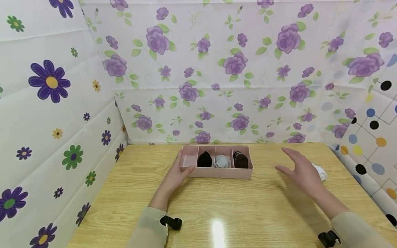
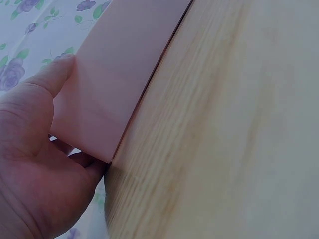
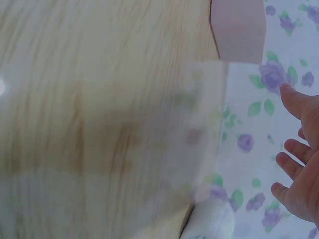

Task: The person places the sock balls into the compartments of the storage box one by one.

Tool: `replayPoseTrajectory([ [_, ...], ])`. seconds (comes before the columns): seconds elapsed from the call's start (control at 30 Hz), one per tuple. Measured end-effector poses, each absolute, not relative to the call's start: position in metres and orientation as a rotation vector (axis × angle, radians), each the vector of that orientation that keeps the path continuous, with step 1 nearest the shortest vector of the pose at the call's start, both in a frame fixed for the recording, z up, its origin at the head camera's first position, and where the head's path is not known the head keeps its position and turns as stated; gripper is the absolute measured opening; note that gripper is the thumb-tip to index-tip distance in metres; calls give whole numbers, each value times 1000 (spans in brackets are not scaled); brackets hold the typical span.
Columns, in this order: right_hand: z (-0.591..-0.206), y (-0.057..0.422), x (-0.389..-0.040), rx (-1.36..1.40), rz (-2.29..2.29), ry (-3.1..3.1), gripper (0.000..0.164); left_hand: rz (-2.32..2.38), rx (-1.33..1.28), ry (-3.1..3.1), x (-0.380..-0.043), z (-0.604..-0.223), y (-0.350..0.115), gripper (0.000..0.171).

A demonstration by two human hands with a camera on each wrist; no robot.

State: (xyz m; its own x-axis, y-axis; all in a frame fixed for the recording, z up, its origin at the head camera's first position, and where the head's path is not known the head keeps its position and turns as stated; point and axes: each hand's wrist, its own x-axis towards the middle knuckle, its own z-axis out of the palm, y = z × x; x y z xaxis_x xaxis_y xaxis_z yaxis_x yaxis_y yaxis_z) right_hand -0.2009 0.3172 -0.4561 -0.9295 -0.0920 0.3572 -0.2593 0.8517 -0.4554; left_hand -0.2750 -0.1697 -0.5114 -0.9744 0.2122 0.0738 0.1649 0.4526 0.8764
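Note:
A pink divided box (image 1: 219,173) stands at the table's back middle. My left hand (image 1: 175,174) grips its left end, the thumb on the front wall and the fingers around the end; the left wrist view shows the hand (image 2: 42,154) against the box (image 2: 112,74). From left to right, a black cloth bundle (image 1: 204,159), a pale grey one (image 1: 222,161) and a dark brown striped one (image 1: 241,160) sit in the three right compartments. My right hand (image 1: 302,172) hovers with fingers spread, holding nothing. Partly behind it lies a white cloth bundle (image 1: 321,172), also in the right wrist view (image 3: 212,221).
The wooden table (image 1: 235,203) ends at a back wall covered with purple-flowered sheeting (image 1: 214,75). A daisy-patterned sheet (image 1: 77,131) stands on the left, and a dotted sheet (image 1: 369,137) on the right. A small black device (image 1: 171,222) is strapped at each wrist.

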Motion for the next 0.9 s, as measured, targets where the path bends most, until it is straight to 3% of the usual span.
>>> replayPoseTrajectory([
  [0.9, -481, 401, -203, 96, 721, -2796, 89, 1579, 326, 2642, -276, -512, -169, 108],
])
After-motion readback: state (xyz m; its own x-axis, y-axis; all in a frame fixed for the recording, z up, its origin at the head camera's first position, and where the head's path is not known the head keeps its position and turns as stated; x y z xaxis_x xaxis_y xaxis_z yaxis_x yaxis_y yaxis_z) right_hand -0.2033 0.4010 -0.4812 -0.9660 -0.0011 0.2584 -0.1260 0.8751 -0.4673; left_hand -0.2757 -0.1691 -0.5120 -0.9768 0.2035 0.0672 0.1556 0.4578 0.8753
